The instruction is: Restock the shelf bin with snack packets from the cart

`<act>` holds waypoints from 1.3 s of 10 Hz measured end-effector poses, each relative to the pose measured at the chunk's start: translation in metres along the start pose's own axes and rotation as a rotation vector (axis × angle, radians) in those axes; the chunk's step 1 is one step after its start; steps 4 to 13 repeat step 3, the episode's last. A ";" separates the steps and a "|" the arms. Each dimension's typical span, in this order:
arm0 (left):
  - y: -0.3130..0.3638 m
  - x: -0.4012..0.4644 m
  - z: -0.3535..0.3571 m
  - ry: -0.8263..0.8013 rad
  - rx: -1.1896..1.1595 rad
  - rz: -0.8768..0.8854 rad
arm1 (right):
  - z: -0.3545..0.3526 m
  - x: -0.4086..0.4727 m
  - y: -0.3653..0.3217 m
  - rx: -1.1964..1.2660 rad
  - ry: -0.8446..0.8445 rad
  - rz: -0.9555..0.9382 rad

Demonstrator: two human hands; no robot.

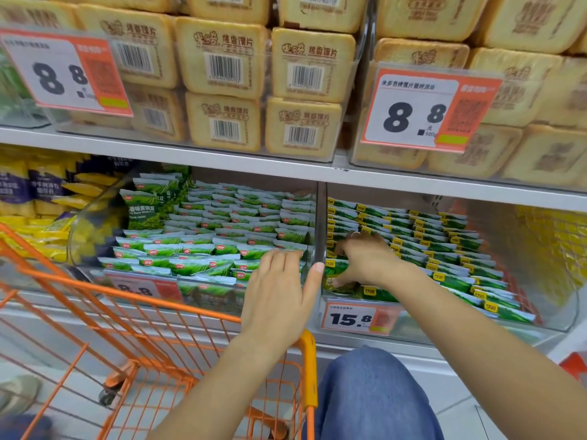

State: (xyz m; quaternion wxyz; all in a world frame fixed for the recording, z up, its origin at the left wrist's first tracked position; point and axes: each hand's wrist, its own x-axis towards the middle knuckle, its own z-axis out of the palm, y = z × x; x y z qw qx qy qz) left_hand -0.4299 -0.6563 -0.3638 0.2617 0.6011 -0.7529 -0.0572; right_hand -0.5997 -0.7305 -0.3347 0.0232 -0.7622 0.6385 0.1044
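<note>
Head view, and both hands are at the low shelf. The right hand (365,260) is down inside the right-hand shelf bin (476,319), a clear plastic trough with a rounded front lip, its fingers curled round a green snack packet (336,274) at the near-left corner, right against the divider (320,217). I'd say it is tucking that packet into the front row, because the rest of the bin runs in neat overlapping lines of yellow-tagged green sachets (444,246) slanting away to the far right. There's a ring on one finger. The left hand (279,290) hangs released, fingers straight and together, over the near-right corner of the neighbouring bin (95,236), thumb tip beside the divider; whether it rests on the packets or floats just above, I cannot tell. Probably it is steadying things there. That left bin holds similar glossy, crimp-edged pillow packs with red logos (203,249), shiny film catching the light. The orange wire cart (158,312) sits near left, open mesh with a smooth tubular rim, and what shows of its basket has no packets in view. A white and orange price tag (359,317) is clipped to the right bin's front. Overhead, toast-coloured slice packs (222,58) are stacked, blocky and matte. A denim knee (371,392) shows near the bottom edge.
</note>
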 end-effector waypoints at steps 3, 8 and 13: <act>0.000 0.002 0.000 -0.030 -0.047 -0.021 | 0.004 -0.006 0.005 0.137 0.144 0.014; 0.000 0.002 0.000 -0.030 -0.047 -0.021 | 0.004 -0.006 0.005 0.137 0.144 0.014; 0.000 0.002 0.000 -0.030 -0.047 -0.021 | 0.004 -0.006 0.005 0.137 0.144 0.014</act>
